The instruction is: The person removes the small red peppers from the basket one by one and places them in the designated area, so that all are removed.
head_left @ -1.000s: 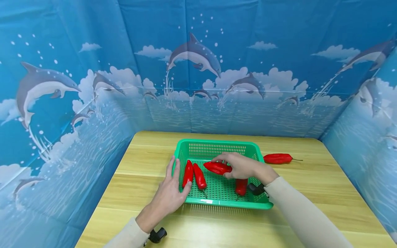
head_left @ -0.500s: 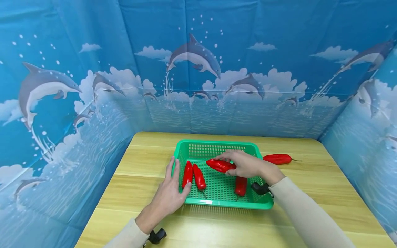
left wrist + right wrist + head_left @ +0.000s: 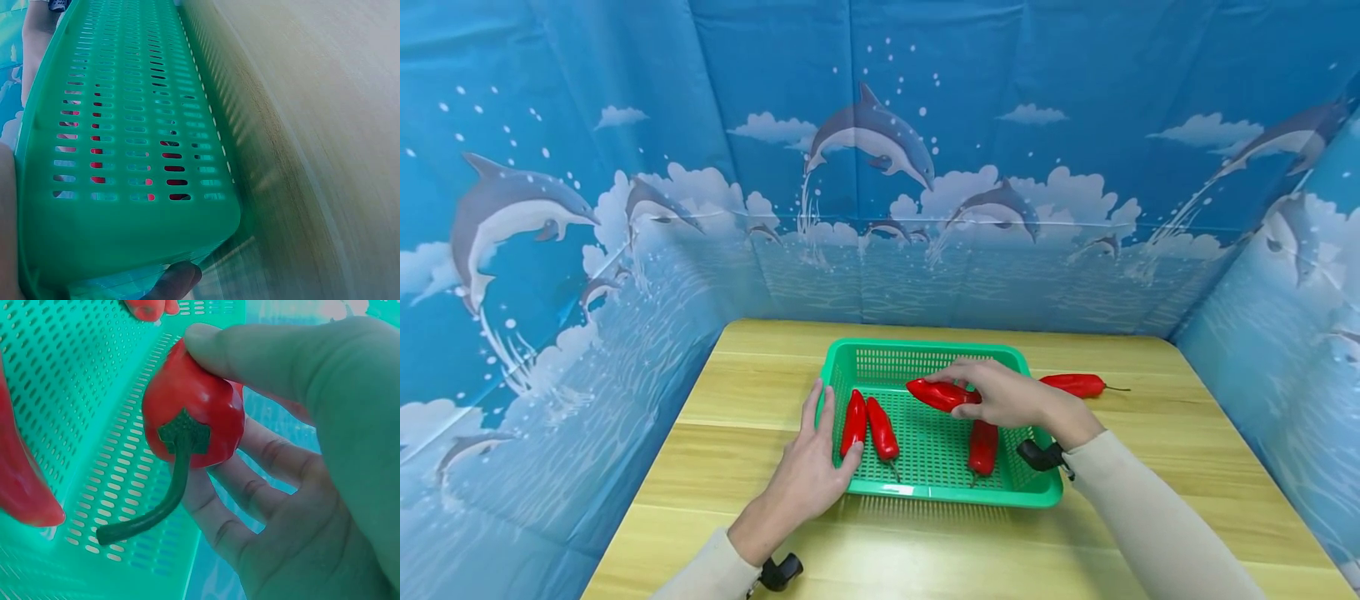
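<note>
In the head view, my right hand (image 3: pixel 1011 396) holds a red chili pepper (image 3: pixel 938 395) over the green basket (image 3: pixel 925 497). Thumb and fingers pinch the pepper from both sides, its curved green stem (image 3: pixel 178 481) pointing toward the wrist camera. At the basket's left end, my left hand (image 3: pixel 808 471) grips the rim, thumb over the inner side and fingers along the outside. Two peppers lie beneath that thumb's side, a left one (image 3: pixel 853 423) and a right one (image 3: pixel 883 428). Another pepper (image 3: pixel 983 450) lies inside at the right, partly hidden by my right hand.
Outside the basket, one more red pepper (image 3: pixel 1075 384) lies on the wooden table (image 3: pixel 760 375) to the right. A blue dolphin-print curtain (image 3: pixel 880 275) stands behind and at both sides of the table.
My right hand has moved slightly right and away from me with the pepper in its grip. The left hand and basket have stayed in place.
</note>
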A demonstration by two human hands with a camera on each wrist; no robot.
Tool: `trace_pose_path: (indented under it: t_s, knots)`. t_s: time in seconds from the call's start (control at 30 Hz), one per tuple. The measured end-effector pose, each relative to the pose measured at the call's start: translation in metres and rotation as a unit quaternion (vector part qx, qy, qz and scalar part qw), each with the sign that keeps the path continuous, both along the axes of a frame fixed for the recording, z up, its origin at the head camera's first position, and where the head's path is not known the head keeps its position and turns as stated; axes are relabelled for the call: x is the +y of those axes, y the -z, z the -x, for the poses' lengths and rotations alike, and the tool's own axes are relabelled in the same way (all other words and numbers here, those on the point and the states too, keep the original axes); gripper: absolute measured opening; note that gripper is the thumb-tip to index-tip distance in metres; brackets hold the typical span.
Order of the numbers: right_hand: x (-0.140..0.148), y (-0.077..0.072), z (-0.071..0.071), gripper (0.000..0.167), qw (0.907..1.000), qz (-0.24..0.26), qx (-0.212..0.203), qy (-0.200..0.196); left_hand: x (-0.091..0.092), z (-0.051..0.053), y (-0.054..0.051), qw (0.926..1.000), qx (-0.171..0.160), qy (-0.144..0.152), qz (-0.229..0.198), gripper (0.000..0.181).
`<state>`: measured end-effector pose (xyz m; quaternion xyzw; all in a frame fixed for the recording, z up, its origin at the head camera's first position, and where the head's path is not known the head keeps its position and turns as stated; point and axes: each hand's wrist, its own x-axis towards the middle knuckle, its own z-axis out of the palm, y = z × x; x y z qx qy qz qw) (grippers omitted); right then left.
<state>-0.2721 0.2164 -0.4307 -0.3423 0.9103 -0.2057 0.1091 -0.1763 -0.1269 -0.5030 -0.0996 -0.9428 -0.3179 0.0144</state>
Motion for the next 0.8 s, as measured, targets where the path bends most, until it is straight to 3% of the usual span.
trace_pose_path:
  t_s: [0.33,0.8]
  knots:
    - [0.012,-0.009,-0.004,0.064,0.9999,0.006,0.003,0.014,0.001,-0.001,-0.001,1.0,0.002,0.0,0.004,0.099]
    - [0.032,-0.012,-0.006,0.06,0.9994,0.006,0.004,0.033,0.0,-0.003,-0.003,1.0,-0.001,0.003,0.008,0.098]
